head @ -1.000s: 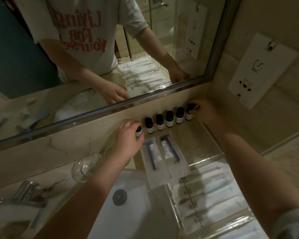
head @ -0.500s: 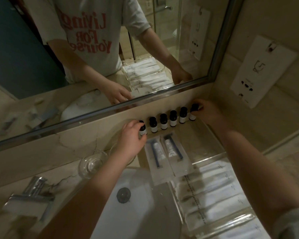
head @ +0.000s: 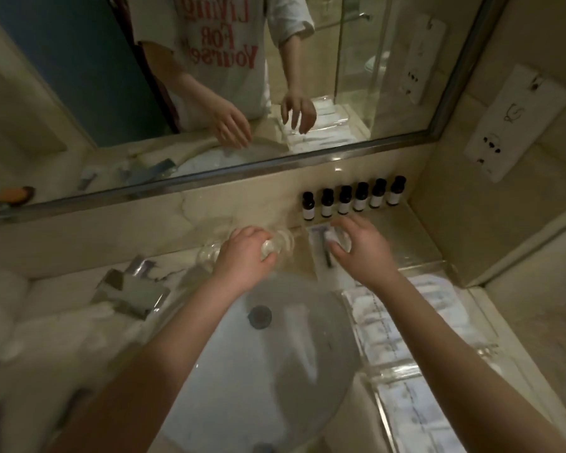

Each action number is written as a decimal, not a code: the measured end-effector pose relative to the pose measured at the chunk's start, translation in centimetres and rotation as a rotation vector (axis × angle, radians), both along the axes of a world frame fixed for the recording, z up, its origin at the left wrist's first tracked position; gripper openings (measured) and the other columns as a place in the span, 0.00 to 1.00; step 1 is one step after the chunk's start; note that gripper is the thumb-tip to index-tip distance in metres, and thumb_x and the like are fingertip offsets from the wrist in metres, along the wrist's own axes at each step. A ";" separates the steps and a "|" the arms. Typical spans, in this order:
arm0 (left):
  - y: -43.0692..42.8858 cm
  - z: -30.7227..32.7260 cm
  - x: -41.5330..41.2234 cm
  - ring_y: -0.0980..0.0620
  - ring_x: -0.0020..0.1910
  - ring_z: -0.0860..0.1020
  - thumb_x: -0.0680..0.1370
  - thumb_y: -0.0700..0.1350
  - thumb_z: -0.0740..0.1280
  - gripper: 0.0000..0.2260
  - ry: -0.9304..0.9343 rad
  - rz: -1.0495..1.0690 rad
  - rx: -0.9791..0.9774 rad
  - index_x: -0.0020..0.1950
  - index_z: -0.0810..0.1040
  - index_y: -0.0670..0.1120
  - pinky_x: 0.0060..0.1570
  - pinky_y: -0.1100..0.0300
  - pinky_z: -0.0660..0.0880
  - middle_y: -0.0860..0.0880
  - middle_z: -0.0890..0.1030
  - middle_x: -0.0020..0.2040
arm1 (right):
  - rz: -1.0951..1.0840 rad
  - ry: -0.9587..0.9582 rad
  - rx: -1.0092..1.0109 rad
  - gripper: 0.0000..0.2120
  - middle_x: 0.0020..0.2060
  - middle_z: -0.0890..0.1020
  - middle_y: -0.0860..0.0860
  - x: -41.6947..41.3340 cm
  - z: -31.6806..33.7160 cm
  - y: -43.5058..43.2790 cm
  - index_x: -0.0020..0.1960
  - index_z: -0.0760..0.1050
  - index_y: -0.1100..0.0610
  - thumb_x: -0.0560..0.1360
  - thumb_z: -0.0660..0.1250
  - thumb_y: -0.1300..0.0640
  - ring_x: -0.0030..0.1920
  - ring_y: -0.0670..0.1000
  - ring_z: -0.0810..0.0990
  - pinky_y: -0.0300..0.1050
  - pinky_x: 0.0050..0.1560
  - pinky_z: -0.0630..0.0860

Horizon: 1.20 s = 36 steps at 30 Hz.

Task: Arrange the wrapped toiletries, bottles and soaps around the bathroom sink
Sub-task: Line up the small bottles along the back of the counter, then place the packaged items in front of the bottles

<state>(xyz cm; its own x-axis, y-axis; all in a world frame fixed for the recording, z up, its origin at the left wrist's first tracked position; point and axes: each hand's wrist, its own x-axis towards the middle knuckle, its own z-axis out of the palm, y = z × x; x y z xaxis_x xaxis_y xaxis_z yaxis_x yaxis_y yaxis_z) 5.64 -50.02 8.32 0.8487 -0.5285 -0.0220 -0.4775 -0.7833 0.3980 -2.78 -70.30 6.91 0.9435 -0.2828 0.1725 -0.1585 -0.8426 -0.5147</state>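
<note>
Head view: bottles [head: 353,201] line the counter's back edge; left hand [head: 245,256] grips a glass [head: 275,245], right hand [head: 360,248] hovers open-fingered over wrapped toiletries [head: 324,256], likely straightened next.

**Back ledge crowded, right corner open**

The back wall is lined by six small bottles [head: 353,200], standing close together under the mirror [head: 209,93]. Bare tabletop [head: 402,233] is left between the bottles and the clear tray [head: 415,364] of wrapped packets on the right. Left of the bottles the strip is blocked by a glass [head: 209,253] and the faucet [head: 131,289]. The sink basin [head: 242,371] is open in the middle. Wrapped packets [head: 324,253] lie just in front of the bottles, partly under the right hand [head: 360,246].
</note>
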 end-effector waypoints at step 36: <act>49.3 -12.1 -7.2 0.39 0.54 0.77 0.69 0.47 0.73 0.22 0.408 1.052 0.080 0.57 0.68 0.42 0.46 0.53 0.74 0.40 0.77 0.56 | 0.998 0.456 -0.617 0.18 0.62 0.70 0.58 3.7 -10.8 51.9 0.64 0.68 0.57 0.76 0.61 0.55 0.62 0.59 0.67 0.52 0.60 0.66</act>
